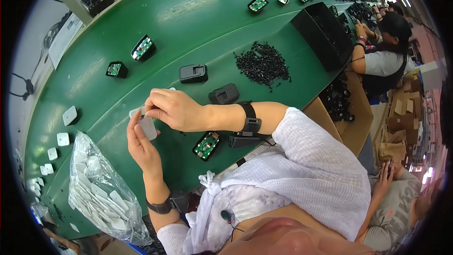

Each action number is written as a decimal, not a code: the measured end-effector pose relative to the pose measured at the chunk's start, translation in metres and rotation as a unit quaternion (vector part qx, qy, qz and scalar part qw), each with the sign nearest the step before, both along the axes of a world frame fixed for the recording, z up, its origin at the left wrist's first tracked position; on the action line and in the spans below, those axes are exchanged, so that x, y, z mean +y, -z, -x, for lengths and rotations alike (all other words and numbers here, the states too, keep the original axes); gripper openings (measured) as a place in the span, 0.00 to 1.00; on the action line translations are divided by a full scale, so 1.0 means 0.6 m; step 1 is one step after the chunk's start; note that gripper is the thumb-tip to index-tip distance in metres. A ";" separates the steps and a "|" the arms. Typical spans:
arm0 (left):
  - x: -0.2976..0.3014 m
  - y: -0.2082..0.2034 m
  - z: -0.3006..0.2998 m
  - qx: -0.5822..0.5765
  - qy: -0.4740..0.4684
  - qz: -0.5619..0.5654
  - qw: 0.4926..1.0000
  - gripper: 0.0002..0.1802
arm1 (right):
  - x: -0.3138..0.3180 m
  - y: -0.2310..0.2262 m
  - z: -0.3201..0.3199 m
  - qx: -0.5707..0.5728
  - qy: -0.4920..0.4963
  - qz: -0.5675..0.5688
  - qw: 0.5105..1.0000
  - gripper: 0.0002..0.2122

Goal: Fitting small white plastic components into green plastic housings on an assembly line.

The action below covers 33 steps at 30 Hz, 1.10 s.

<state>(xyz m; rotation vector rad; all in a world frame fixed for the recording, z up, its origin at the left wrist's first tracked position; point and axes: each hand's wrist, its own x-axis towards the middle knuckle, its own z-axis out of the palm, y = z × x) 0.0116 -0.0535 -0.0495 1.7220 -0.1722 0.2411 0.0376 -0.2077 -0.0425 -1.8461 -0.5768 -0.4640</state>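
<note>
A flat white plastic cover (149,128) with rounded corners rests against the fingers of my left hand (140,147), which grips it at the edge. Over its upper end, my right hand (173,109) is closed in a pinch. What lies between those right fingertips is too small to make out. A sliver of white shows behind my right knuckles. Beyond the wrists sit a black plastic housing (193,73) and a second black housing (224,94). Nearer me lies an open black case with a green circuit board (206,145).
A clear bag of white covers (101,193) stands at left, beside loose white covers (62,139). A pile of small black parts (263,64) lies right of centre, before a black bin (323,35). Circuit-board cases (143,48) line the green table (188,23). A co-worker (387,52) sits at right.
</note>
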 end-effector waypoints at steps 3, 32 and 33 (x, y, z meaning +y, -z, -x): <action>0.010 -0.001 -0.004 -0.037 -0.021 -0.023 0.999 0.18 | -0.007 -0.004 0.001 0.020 0.012 -0.029 0.999 0.05; 0.002 -0.008 0.003 0.111 0.086 0.219 0.966 0.07 | -0.001 -0.004 0.008 0.199 -0.035 -0.001 0.979 0.04; 0.001 -0.007 0.004 0.105 0.091 0.225 0.964 0.07 | -0.001 -0.001 0.006 0.216 -0.044 -0.023 0.975 0.05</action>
